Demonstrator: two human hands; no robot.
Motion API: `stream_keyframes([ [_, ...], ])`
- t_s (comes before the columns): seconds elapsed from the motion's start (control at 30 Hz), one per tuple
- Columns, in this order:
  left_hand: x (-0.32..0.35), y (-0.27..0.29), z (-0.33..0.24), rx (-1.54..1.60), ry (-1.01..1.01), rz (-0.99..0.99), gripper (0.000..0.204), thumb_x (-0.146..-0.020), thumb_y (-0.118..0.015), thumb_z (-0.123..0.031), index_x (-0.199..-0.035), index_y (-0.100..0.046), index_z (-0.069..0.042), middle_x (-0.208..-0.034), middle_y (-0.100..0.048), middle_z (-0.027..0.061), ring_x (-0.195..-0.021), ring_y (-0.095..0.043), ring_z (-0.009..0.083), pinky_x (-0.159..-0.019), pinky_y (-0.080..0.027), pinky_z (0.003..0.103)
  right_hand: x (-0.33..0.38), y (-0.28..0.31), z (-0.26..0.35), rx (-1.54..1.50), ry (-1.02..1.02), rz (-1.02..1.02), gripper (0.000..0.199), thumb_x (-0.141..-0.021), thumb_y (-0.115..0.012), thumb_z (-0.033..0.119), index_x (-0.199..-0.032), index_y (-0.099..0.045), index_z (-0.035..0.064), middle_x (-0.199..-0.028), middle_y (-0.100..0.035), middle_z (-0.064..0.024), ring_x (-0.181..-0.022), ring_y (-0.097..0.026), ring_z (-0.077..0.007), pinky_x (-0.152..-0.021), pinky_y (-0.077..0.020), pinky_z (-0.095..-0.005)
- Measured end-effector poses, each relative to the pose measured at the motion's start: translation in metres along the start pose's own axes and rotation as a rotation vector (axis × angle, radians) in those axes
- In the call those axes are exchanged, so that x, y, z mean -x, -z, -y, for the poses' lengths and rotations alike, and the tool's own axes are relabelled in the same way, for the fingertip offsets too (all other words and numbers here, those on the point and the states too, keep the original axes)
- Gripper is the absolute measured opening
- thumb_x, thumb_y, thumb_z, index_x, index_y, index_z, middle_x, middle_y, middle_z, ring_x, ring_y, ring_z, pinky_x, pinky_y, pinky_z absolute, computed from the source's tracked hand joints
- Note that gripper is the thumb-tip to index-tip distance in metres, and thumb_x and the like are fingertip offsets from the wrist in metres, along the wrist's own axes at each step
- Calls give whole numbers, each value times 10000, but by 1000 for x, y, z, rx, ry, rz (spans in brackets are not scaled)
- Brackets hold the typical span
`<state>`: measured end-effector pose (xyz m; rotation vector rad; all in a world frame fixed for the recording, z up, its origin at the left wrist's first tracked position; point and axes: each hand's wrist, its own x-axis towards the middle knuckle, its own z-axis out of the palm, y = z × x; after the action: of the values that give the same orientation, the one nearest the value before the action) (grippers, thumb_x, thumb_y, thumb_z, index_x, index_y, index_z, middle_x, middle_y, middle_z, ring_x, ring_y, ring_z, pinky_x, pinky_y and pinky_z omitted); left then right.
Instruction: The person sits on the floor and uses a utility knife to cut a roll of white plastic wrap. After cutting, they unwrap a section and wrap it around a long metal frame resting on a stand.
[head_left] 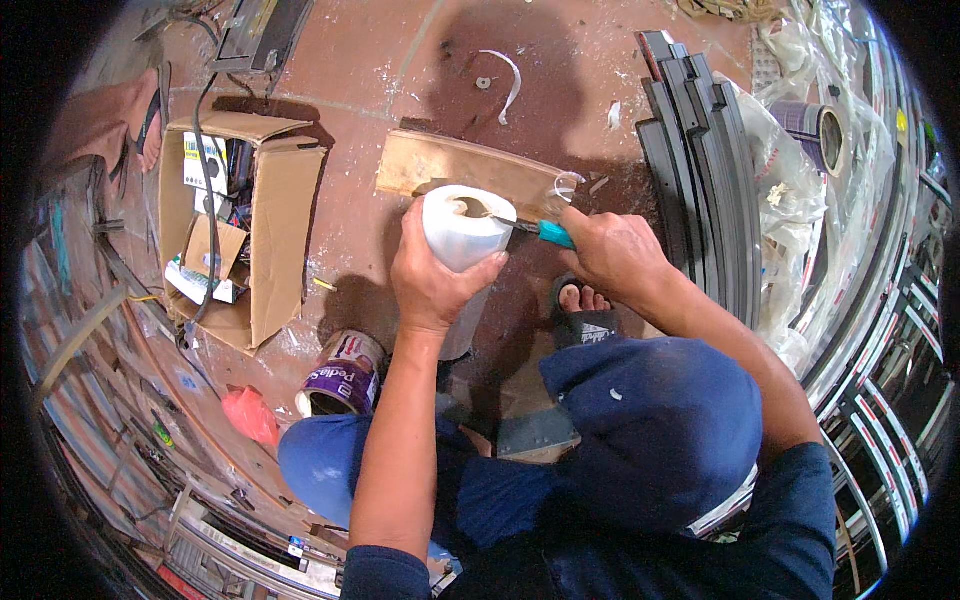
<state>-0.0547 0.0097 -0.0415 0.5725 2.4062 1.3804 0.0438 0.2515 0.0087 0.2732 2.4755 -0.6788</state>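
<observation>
My left hand [437, 270] is wrapped round a whitish roll of plastic film [465, 245], held with its open end facing up. A brown cardboard core shows inside the roll. My right hand [625, 255] is closed on a teal-handled knife [555, 234]. Its thin metal blade reaches left to the rim of the roll, at the core's edge; the exact tip is hard to make out. Under the roll, a flat tan board [405, 165] lies on the floor, with a pale curled strip [567, 186] at its right end.
An open cardboard box [285, 230] with packages and a cable stands at left. A purple can [345, 372] lies by my left knee. Dark metal profiles [700, 180] are stacked at right, beside clear plastic sheeting [790, 240] and another roll [825, 138]. Another person's foot [150, 140] shows far left.
</observation>
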Motion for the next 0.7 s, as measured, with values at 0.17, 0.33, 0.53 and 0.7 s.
stream_keyframes([
  [0.17, 0, -2, -8, -20, 57, -9, 1027, -650, -1023, -355, -1471, -519, 1, -1253, -739, 209, -1124, -750, 366, -964, -613, 461, -7, -1, -7, 50, 14, 52, 319, -984, -733, 338, -1139, -605, 90, -877, -785, -211, -824, -785, -427, -708, -621, -561],
  [0.33, 5, -4, -6, -4, 90, 1, 1042, -657, -1019, -330, -1492, -497, 12, -1282, -718, 203, -1146, -732, 341, -993, -597, 449, -13, 1, -2, 60, -8, 103, 303, -992, -723, 318, -1173, -617, 100, -936, -798, -210, -868, -792, -425, -736, -629, -556],
  [0.53, 2, -4, -11, 46, 181, 18, 1023, -643, -1022, -315, -1484, -518, -23, -1281, -730, 196, -1193, -726, 343, -1033, -580, 442, -12, -1, -4, 20, -37, 85, 325, -959, -748, 274, -1173, -590, 87, -858, -777, -207, -825, -781, -428, -713, -617, -553],
  [0.7, -1, 4, -12, 64, 286, 86, 1016, -639, -1017, -285, -1490, -518, -41, -1314, -733, 182, -1209, -718, 313, -1067, -559, 424, 1, 2, 11, 41, -67, 17, 275, -978, -716, 268, -1139, -609, 72, -878, -786, -218, -834, -788, -430, -706, -626, -549],
])
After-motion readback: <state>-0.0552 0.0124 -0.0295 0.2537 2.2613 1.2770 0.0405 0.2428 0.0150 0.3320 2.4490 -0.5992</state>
